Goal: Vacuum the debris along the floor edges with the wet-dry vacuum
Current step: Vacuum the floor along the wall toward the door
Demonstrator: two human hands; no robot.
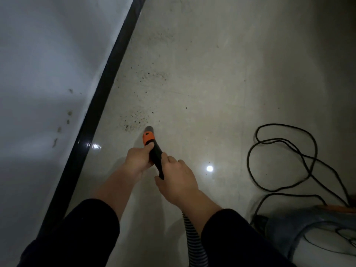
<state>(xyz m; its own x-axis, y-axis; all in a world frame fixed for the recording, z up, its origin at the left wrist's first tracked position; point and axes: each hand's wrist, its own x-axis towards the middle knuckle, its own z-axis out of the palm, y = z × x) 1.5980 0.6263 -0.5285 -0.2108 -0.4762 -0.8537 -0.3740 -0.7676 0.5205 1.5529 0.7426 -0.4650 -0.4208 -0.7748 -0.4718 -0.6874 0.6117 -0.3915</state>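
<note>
- Head view: the left hand (137, 160) grips the black wand (154, 151) just behind its orange collar (148, 137); the right hand (177, 182) grips it lower down, fingers curled round.
- The wand's grey tip (149, 129) sits just beside the debris (134, 120) on the floor (212, 74), near the black baseboard (107, 83).
- Best done, I judge, with slow low sweeps toward the baseboard, keeping the hose (192, 237) slack and away from the cord (289, 157).

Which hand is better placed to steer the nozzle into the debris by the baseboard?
Left. The left hand grips the nozzle nearer its tip and the debris; the right hand holds farther back.
</note>
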